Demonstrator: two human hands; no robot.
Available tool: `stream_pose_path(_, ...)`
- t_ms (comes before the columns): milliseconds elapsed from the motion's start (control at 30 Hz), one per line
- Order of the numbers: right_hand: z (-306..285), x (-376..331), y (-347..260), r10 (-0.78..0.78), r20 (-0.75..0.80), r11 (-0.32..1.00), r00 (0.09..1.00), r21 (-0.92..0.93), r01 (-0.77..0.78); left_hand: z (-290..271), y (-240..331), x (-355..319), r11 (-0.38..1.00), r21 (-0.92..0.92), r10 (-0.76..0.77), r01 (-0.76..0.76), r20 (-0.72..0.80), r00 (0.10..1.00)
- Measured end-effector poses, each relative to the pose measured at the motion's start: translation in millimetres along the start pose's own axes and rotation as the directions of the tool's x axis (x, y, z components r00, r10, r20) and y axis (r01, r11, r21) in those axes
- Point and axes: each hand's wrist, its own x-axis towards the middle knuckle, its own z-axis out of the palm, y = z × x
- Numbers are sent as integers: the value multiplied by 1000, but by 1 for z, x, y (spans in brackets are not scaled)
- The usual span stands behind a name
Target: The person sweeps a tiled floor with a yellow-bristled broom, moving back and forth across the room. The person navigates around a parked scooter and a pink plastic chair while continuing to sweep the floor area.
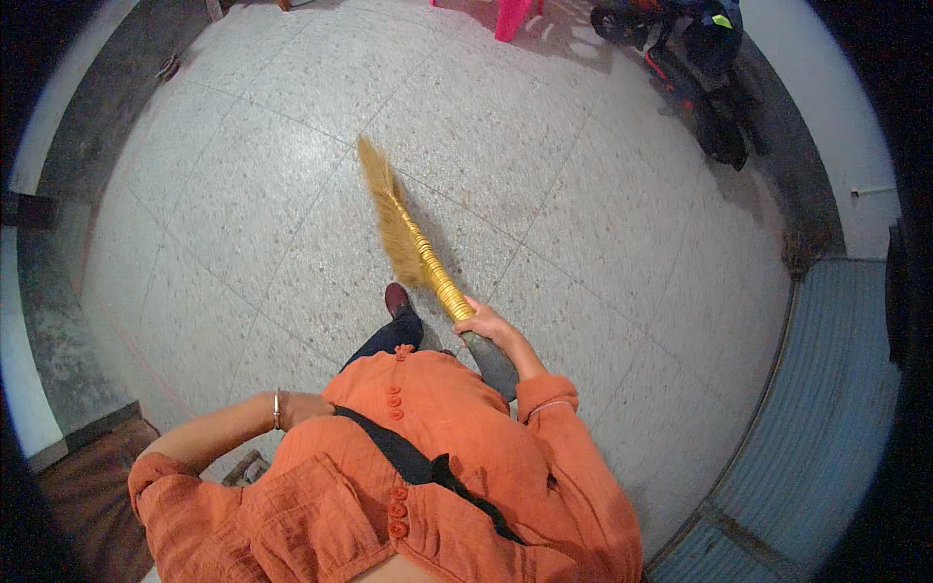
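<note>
A soft grass broom (pixel 428 257) with a gold-banded neck and a dark grey handle slants across the space in front of me. Closed around its handle, just below the gold bands, is my right hand (pixel 486 325). The tan bristles point forward and to the left, low over or on the speckled floor (pixel 243 204); exact contact is hard to tell. My left hand (pixel 309 406) rests against the front of my orange shirt, beside a black strap (pixel 394 452). Its fingers are hidden there.
A pink plastic piece of furniture (pixel 510 17) stands at the far edge. Black and red wheeled objects (pixel 695 83) sit at the far right. A blue ribbed surface (pixel 816 389) runs along the right, and a brown mat (pixel 97 486) lies at the lower left. My maroon shoe (pixel 397 299) is near the bristles.
</note>
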Motion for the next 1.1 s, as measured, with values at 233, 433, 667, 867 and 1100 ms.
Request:
stream_pose_path(233, -42, -7, -52, -2, -231, 997, 973, 78, 21, -88, 50, -13, 997, 45, -71, 68, 82, 994)
stream_pose_path(433, -126, 11, -57, -18, -570, 996, 822, 59, 63, -90, 26, -6, 1000, 12, 21, -21, 2, 1000)
stream_pose_path(667, -288, 91, -65, 223, -575, 930, 787, 368, 6, -123, 54, 34, 999, 11, 40, -38, -177, 983)
stream_pose_path(867, -317, 158, -111, 296, -572, 928, 765, 361, -90, -146, 101, 66, 984, -58, -179, 170, -232, 956)
stream_pose_path(1100, -196, 218, -117, 89, -484, 981, 871, -108, -160, -150, 122, 76, 925, -335, -299, 178, -355, 886)
